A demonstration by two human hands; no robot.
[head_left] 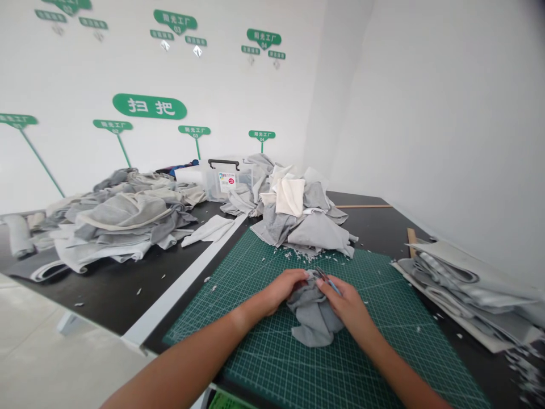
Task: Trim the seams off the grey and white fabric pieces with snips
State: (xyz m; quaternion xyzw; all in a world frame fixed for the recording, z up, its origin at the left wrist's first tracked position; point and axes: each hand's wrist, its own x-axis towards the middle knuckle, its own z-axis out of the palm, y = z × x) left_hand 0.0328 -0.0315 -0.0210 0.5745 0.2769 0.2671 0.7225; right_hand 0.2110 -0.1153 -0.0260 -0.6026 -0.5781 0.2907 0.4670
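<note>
A crumpled grey cloth piece lies on the green cutting mat in front of me. My left hand is closed on the cloth's upper left edge. My right hand rests on its right side and pinches a small thread snip, whose tips point at the cloth's top edge between the two hands. Small fabric scraps dot the mat around the hands.
A heap of grey and cream fabric sits just beyond the mat. A larger grey pile lies at the left, a flat stack of pieces at the right. A clear plastic box stands by the wall.
</note>
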